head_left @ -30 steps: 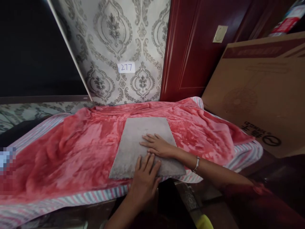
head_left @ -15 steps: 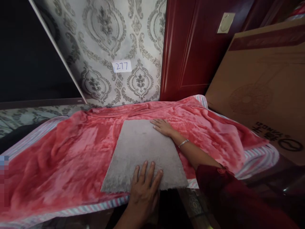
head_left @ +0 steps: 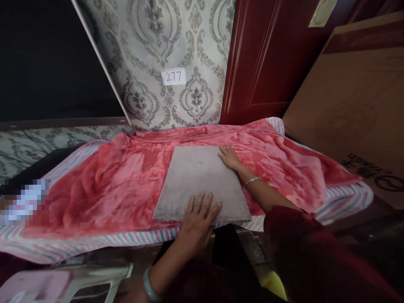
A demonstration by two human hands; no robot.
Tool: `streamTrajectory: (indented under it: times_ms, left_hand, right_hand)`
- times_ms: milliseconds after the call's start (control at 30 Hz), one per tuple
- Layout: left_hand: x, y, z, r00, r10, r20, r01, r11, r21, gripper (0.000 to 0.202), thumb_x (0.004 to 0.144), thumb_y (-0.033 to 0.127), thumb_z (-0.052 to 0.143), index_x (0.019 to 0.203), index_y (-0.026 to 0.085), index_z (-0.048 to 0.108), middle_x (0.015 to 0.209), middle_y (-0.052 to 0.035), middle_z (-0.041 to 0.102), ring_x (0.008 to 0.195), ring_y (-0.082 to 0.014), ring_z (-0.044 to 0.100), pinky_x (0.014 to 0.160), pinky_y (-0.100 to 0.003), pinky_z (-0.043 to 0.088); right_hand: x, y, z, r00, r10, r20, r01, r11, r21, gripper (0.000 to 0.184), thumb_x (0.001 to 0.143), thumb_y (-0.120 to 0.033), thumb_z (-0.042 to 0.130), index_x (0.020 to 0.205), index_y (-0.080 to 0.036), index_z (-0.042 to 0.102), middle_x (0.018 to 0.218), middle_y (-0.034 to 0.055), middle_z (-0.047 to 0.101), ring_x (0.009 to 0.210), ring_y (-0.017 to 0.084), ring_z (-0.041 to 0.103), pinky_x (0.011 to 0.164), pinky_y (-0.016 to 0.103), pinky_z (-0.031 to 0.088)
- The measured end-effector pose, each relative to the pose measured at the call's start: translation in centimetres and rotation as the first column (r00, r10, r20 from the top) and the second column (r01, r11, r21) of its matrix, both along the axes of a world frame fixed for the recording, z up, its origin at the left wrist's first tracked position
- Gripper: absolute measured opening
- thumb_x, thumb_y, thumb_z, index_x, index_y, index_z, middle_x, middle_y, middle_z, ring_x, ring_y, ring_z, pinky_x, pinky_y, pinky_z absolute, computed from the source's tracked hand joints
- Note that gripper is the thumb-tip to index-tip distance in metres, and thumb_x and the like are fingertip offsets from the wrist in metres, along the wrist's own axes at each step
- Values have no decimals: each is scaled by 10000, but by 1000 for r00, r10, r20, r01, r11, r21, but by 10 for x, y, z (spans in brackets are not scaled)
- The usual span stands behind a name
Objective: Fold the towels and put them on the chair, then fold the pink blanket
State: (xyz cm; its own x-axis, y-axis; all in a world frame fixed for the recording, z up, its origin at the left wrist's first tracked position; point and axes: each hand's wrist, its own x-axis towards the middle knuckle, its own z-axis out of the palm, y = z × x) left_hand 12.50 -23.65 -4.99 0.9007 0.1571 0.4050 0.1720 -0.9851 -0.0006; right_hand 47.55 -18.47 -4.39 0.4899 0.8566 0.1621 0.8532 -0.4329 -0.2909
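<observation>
A grey, short-pile mat lies flat on a red plush blanket with a striped border. My left hand rests on the mat's near edge, fingers spread and palm down, a pale bangle on its wrist. At the mat's far right corner lies my right hand, its fingers stretched out partly over the mat's edge and partly on the blanket. A thin silver bracelet is on the right wrist. Neither hand grips anything.
Behind stands a patterned wall with a paper label reading 277. A dark screen is at the left, a red door panel and a large cardboard box at the right. A pale plastic chair shows below left.
The view has shifted so the scene sits higher and farther right. My right hand has slid outward to the mat's far right corner. My left hand stays on the near edge.
</observation>
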Motion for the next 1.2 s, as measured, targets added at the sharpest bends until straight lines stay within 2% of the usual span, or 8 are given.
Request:
streamTrajectory:
  times_ms: [100, 200, 367, 500, 633, 800, 967, 1200]
  left_hand:
    - [-14, 15, 15, 1000, -7, 17, 8, 999, -49, 562, 946, 233, 521, 1505, 233, 466, 1606, -131, 420, 1494, -276, 374, 1215, -532, 310]
    - [-25, 38, 25, 991, 122, 51, -119, 991, -64, 506, 1000, 279, 430, 1498, 204, 479, 1575, -149, 461, 1492, -286, 379, 1231, -576, 255]
    - [-29, 64, 20, 950, 304, -65, -310, 945, -105, 595, 1011, 480, 407, 1516, 170, 465, 1573, -187, 449, 1484, -390, 364, 1167, -666, 300]
    - [-33, 72, 11, 944, 303, -131, -320, 937, -139, 632, 1014, 536, 384, 1550, 202, 413, 1599, -167, 418, 1494, -372, 350, 1156, -638, 332]
    - [-49, 74, 13, 972, 192, -136, -212, 966, -150, 723, 965, 609, 480, 1555, 200, 397, 1609, -166, 403, 1501, -364, 339, 1186, -633, 293]
    - [-56, 70, 17, 995, 4, -96, -18, 990, -139, 575, 982, 440, 548, 1516, 246, 459, 1596, -114, 439, 1509, -289, 343, 1216, -559, 290]
    - [-48, 73, 11, 999, -49, 23, 52, 982, -184, 386, 1018, 328, 483, 1376, 249, 606, 1494, -104, 566, 1435, -252, 466, 1131, -505, 429]
    - [-45, 73, 1, 968, -93, 234, 123, 986, -113, 338, 960, 147, 520, 1258, 195, 674, 1347, -158, 671, 1319, -286, 591, 1028, -496, 531]
  right_hand:
    - [-19, -43, -10, 1000, 13, -13, -13, 1000, 18, 665, 1052, -477, 209, 1631, -157, 269, 1667, 138, 251, 1545, 325, 181, 1233, 567, 187]
    - [-59, -101, -17, 994, 109, 23, -110, 992, 57, 651, 1052, -517, 228, 1634, -229, 280, 1686, 91, 206, 1550, 335, 151, 1228, 585, 201]
    - [-115, -166, -22, 967, 250, 46, -253, 966, 62, 596, 1058, -533, 258, 1618, -333, 308, 1673, 12, 264, 1555, 291, 148, 1229, 564, 227]
    - [-120, -179, -29, 979, 205, 16, -204, 965, 162, 595, 1067, -488, 205, 1595, -274, 375, 1640, 41, 344, 1544, 257, 198, 1233, 520, 244]
    - [-131, -194, -25, 979, 195, 55, -202, 964, 175, 635, 1035, -578, 310, 1611, -313, 327, 1649, 33, 321, 1557, 304, 129, 1229, 606, 172]
    - [-165, -207, -13, 947, 301, 110, -315, 939, 136, 654, 985, -617, 465, 1571, -332, 410, 1640, 29, 336, 1548, 325, 170, 1237, 623, 81]
    - [-173, -198, -17, 946, 316, 72, -323, 896, 306, 424, 1064, -366, 365, 1394, -309, 625, 1498, 52, 544, 1442, 250, 428, 1211, 561, 272]
    - [-175, -187, -18, 954, 280, 103, -285, 752, 595, 257, 1026, -227, 511, 1166, -267, 723, 1241, 70, 724, 1244, 246, 630, 1088, 505, 474]
